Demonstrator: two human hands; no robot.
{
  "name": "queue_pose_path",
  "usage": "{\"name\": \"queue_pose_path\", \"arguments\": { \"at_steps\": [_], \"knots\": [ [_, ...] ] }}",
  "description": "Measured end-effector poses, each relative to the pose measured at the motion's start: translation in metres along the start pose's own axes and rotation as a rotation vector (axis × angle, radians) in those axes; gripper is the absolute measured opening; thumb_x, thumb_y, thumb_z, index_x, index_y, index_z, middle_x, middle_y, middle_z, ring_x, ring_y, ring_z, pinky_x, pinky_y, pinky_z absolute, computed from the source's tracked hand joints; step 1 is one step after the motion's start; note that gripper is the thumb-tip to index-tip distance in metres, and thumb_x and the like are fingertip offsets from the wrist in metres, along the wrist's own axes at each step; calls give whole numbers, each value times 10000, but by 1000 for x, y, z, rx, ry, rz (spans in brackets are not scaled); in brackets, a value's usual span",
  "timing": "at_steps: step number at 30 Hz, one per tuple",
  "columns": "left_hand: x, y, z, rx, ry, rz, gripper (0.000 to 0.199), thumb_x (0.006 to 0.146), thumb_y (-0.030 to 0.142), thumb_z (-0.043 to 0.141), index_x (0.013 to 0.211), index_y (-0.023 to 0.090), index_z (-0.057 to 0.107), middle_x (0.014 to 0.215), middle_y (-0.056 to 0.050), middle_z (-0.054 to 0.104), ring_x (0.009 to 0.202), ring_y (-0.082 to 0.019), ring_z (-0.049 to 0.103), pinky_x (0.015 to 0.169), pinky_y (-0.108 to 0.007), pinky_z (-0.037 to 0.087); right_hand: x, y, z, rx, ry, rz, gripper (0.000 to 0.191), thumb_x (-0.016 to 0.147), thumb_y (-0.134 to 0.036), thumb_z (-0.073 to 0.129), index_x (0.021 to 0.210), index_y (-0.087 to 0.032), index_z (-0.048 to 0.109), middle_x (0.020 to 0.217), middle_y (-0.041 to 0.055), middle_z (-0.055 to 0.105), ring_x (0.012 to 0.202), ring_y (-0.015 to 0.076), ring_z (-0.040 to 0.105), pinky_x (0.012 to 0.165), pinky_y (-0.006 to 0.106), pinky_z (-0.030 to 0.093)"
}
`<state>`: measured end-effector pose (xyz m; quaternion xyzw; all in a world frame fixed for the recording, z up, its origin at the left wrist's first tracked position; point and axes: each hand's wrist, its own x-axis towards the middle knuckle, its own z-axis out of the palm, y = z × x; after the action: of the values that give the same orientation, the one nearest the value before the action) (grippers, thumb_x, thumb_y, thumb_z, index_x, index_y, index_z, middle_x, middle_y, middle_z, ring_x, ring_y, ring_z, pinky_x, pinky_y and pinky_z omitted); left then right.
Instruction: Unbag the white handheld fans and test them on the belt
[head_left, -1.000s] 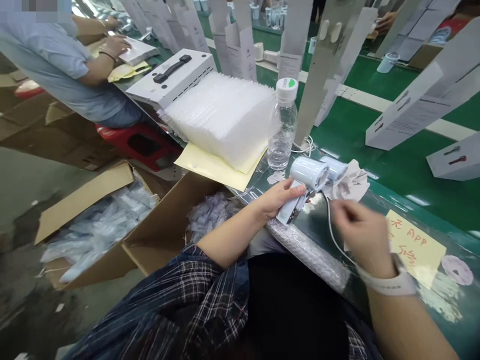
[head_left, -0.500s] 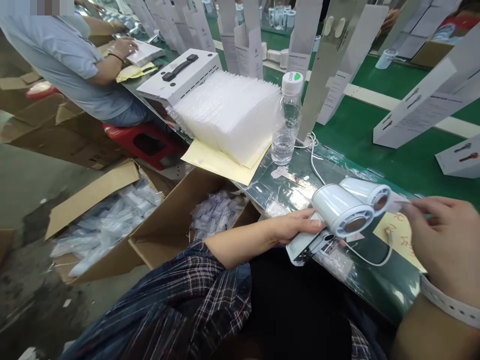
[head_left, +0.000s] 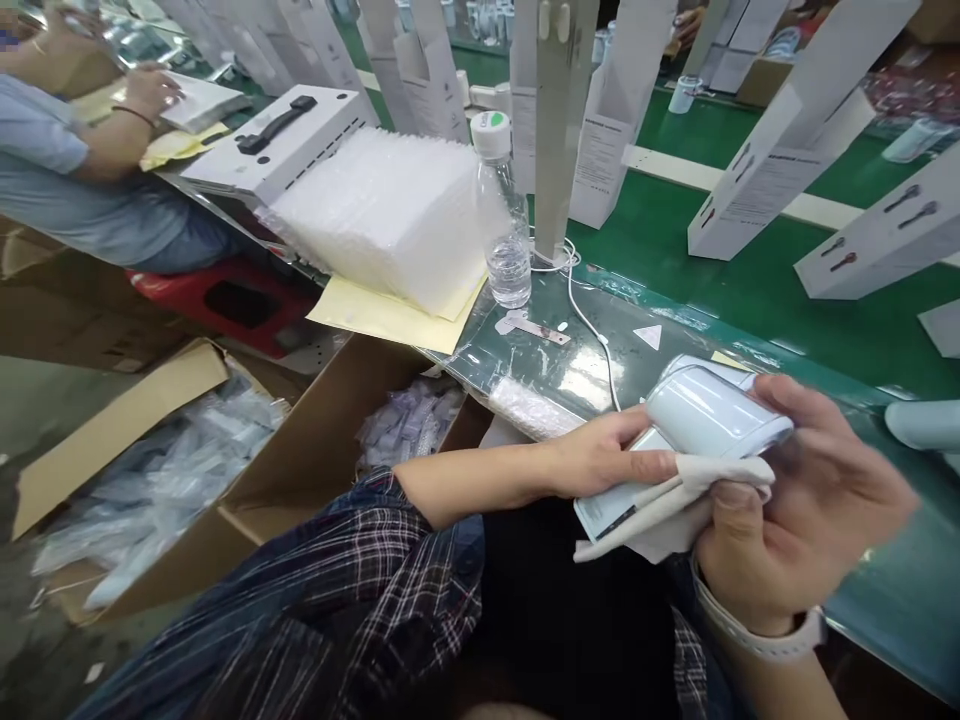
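A pale blue, glossy device (head_left: 701,405) with rounded barrels is held over the front edge of the bench, low right of centre. My left hand (head_left: 611,455) is closed around its lower part, thumb on top. My right hand (head_left: 795,500) is at the device's right end, its thumb pressing a white cloth (head_left: 675,505) against the underside while the fingers curl round the far side. The cloth hangs below the device and hides part of it. A white cable (head_left: 592,325) runs over the green bench beyond my left hand.
Stacked bubble wrap (head_left: 397,215), a plastic bottle (head_left: 506,220) and a metal strip (head_left: 538,328) lie ahead. White boxes (head_left: 772,170) stand on the green belt. Open cartons (head_left: 300,440) are at lower left. A person (head_left: 90,170) sits at upper left.
My right hand has moved in to the device with a white cloth. The device has turned, so its round ends no longer show. The whole view has shifted right.
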<state>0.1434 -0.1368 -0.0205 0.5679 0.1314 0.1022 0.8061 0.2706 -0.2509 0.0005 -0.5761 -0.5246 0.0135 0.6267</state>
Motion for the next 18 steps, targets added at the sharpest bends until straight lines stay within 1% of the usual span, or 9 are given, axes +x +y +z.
{"name": "queue_pose_path", "arguments": {
  "at_steps": [2, 4, 6, 8, 11, 13, 15, 16, 18],
  "knots": [
    [-2, -2, 0, 88, -11, 9, 692, 774, 725, 798, 1142, 148, 698, 1109, -80, 659, 1083, -251, 607, 947, -325, 514, 2, 4, -1, 53, -23, -42, 570, 971, -387, 683, 1516, -286, 551, 1461, 133, 582, 1373, 374, 567, 1149, 635, 437],
    [-3, -5, 0, 150, 16, 30, 656, 788, 662, 804, 1178, 146, 694, 1151, -93, 657, 1158, -277, 596, 1007, -347, 508, 2, 5, 0, 64, -95, -13, 572, 983, -417, 679, 1525, -272, 564, 1456, 140, 591, 1384, 374, 557, 1167, 630, 420],
    [-3, -8, 0, 178, 48, 51, 619, 805, 608, 796, 1210, 151, 694, 1130, -85, 658, 1205, -291, 580, 1053, -364, 489, 0, 3, 4, 91, -80, 15, 478, 977, -426, 692, 1420, -257, 632, 1397, 142, 630, 1351, 377, 579, 1172, 651, 405],
    [-2, -10, 1, 193, 79, 54, 565, 811, 569, 793, 1189, 157, 710, 1083, -72, 659, 1223, -298, 567, 1077, -373, 469, -1, 0, 10, 106, -4, 24, 371, 971, -428, 699, 1292, -246, 665, 1316, 134, 660, 1296, 371, 614, 1163, 664, 409],
    [-2, -12, 0, 139, 125, 32, 475, 777, 580, 814, 979, 157, 737, 963, -54, 650, 1135, -284, 579, 1009, -350, 481, 4, -3, 15, 49, 51, 71, 232, 981, -405, 686, 1142, -239, 660, 1211, 125, 677, 1233, 349, 651, 1146, 644, 444],
    [-3, -12, -4, 44, 145, 3, 464, 745, 583, 838, 875, 154, 719, 909, -43, 645, 1017, -245, 590, 909, -316, 495, 9, -3, 13, -8, -59, 108, 228, 962, -398, 718, 1118, -244, 652, 1220, 123, 679, 1246, 340, 648, 1131, 611, 473],
    [-3, -12, -8, -66, 162, -12, 479, 690, 556, 882, 879, 147, 721, 887, -30, 653, 915, -204, 587, 831, -287, 490, 14, -2, 9, -39, -223, 138, 272, 927, -392, 769, 1133, -251, 661, 1285, 120, 670, 1295, 335, 626, 1116, 571, 493],
    [-4, -11, -10, -105, 169, -20, 488, 662, 534, 905, 894, 143, 726, 877, -24, 658, 879, -189, 585, 807, -276, 486, 15, -3, 9, -49, -269, 153, 281, 916, -384, 785, 1136, -253, 670, 1310, 116, 665, 1312, 331, 618, 1111, 554, 496],
    [-4, -10, -13, -137, 185, -27, 490, 627, 496, 936, 893, 141, 729, 847, -16, 663, 833, -173, 580, 778, -265, 479, 18, -4, 15, -60, -240, 169, 246, 914, -350, 788, 1115, -250, 687, 1305, 108, 670, 1299, 319, 630, 1099, 532, 500]
  ]
}}
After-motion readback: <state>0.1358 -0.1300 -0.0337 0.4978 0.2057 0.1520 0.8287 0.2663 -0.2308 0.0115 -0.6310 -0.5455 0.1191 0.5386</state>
